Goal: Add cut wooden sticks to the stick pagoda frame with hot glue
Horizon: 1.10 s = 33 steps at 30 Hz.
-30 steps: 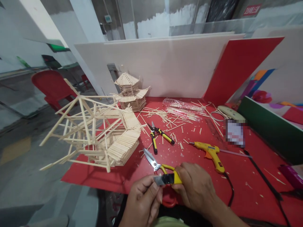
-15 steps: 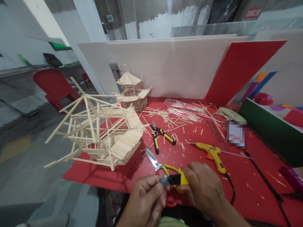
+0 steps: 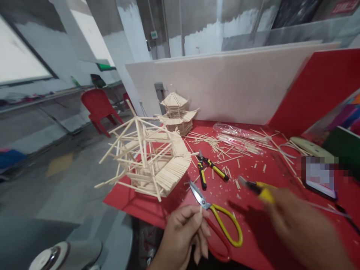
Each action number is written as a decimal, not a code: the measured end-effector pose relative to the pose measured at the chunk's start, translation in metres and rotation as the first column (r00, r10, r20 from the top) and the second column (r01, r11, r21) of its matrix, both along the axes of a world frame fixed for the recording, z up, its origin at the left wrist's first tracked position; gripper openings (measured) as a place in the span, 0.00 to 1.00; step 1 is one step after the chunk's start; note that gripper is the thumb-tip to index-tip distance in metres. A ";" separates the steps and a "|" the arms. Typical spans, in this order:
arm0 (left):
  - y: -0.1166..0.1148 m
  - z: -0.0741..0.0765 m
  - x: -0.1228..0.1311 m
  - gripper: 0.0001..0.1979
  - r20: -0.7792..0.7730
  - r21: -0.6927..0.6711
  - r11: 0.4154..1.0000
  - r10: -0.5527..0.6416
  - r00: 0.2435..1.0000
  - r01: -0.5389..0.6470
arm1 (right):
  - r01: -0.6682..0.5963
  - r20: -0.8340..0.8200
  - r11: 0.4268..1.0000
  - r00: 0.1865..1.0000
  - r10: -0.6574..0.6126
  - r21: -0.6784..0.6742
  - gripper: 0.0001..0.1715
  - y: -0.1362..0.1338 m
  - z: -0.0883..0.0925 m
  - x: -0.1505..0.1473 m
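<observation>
In the head view my left hand [image 3: 187, 232] pinches a short wooden stick [image 3: 200, 209] between thumb and fingertips. My right hand [image 3: 298, 225], blurred by motion, grips a yellow utility knife [image 3: 266, 195], its blade pointing left above the red tabletop. Just beyond my left hand lie scissors [image 3: 203, 202] with one yellow and one red handle, blades apart. Farther left, an unfinished pavilion frame of wooden sticks [image 3: 171, 174] stands at the table's left edge, part of its roof covered. Pruning pliers [image 3: 203, 172] with yellow-black handles rest beside it. My right hand mostly hides the glue gun [image 3: 267, 185].
A smaller stick pagoda [image 3: 176, 114] stands at the back against white boards [image 3: 225, 86]. Loose sticks [image 3: 209, 142] and a plastic bag of sticks [image 3: 239, 137] lie before the boards. A phone [image 3: 320, 180] is at right. A red chair [image 3: 98, 107] stands beyond the table.
My right hand has carried the knife away from my left hand, to the right and over the glue gun. The stick in my left fingers now shows. The view has turned left.
</observation>
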<state>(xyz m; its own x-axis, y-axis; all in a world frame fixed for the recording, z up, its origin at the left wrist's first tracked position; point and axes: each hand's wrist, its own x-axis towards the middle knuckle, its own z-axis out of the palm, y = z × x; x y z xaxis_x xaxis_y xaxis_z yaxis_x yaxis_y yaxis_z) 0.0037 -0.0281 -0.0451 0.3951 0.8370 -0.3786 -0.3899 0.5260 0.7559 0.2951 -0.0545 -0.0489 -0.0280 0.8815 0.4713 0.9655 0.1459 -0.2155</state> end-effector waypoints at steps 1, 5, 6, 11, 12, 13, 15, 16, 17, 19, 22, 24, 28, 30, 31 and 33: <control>0.003 -0.001 0.004 0.15 0.026 0.016 1.000 0.024 0.999 -0.024 | 0.011 0.031 1.000 0.999 -0.010 -0.028 0.18 0.004 -0.018 -0.016; 0.008 -0.009 0.010 0.12 0.095 0.019 0.997 0.076 0.993 -0.078 | 0.110 0.170 0.990 0.981 -0.095 -0.085 0.20 0.004 -0.069 -0.058; 0.008 -0.011 0.010 0.12 0.108 0.015 0.996 0.082 0.991 -0.084 | 0.141 0.202 0.986 0.972 -0.120 -0.092 0.20 0.002 -0.075 -0.061; 0.008 -0.014 0.010 0.11 0.194 -0.009 0.997 0.082 0.978 -0.082 | 0.196 0.258 0.977 0.952 -0.167 -0.090 0.22 0.003 -0.075 -0.057; 0.008 -0.013 0.011 0.11 0.210 -0.019 0.997 0.077 0.975 -0.075 | 0.178 0.257 0.981 0.954 -0.152 -0.080 0.22 0.004 -0.074 -0.056; 0.008 -0.012 0.012 0.12 0.220 -0.025 0.997 0.078 0.972 -0.074 | 0.152 0.254 0.986 0.959 -0.129 -0.071 0.22 0.006 -0.073 -0.055; 0.009 -0.009 0.013 0.12 0.206 -0.028 0.994 0.106 0.973 -0.102 | 0.097 0.232 0.993 0.969 -0.080 -0.064 0.22 0.007 -0.074 -0.053; 0.010 -0.007 0.013 0.13 0.184 -0.029 0.992 0.128 0.975 -0.125 | 0.085 0.217 0.994 0.974 -0.070 -0.062 0.21 0.007 -0.073 -0.053; 0.010 -0.005 0.013 0.13 0.155 -0.033 0.988 0.152 0.976 -0.148 | 0.092 0.201 0.994 0.976 -0.079 -0.058 0.21 0.007 -0.072 -0.054; 0.010 -0.001 0.013 0.14 0.091 -0.049 0.983 0.180 0.979 -0.177 | 0.087 0.153 0.996 0.985 -0.082 -0.027 0.19 0.006 -0.067 -0.057; 0.009 0.004 0.015 0.15 0.037 -0.094 0.974 0.212 0.977 -0.208 | -0.094 -0.002 0.992 0.995 0.095 0.088 0.14 0.005 -0.048 -0.073; 0.009 0.006 0.017 0.15 0.035 -0.132 0.960 0.254 0.966 -0.248 | -0.231 -0.156 0.957 0.953 0.259 0.176 0.09 0.005 -0.031 -0.090; 0.009 0.012 0.017 0.14 0.049 -0.188 0.944 0.284 0.958 -0.271 | -0.325 -0.356 0.907 0.841 0.407 0.269 0.12 0.008 -0.007 -0.123; 0.009 0.012 0.016 0.14 0.047 -0.188 0.944 0.283 0.958 -0.270 | -0.336 -0.385 0.901 0.820 0.423 0.274 0.12 0.010 -0.003 -0.132; 0.010 0.011 0.015 0.14 0.045 -0.181 0.945 0.286 0.957 -0.274 | -0.339 -0.398 0.900 0.812 0.428 0.276 0.11 0.012 -0.003 -0.135; 0.010 0.010 0.014 0.14 0.051 -0.169 0.943 0.297 0.953 -0.285 | -0.340 -0.424 0.896 0.794 0.436 0.286 0.12 0.014 -0.004 -0.138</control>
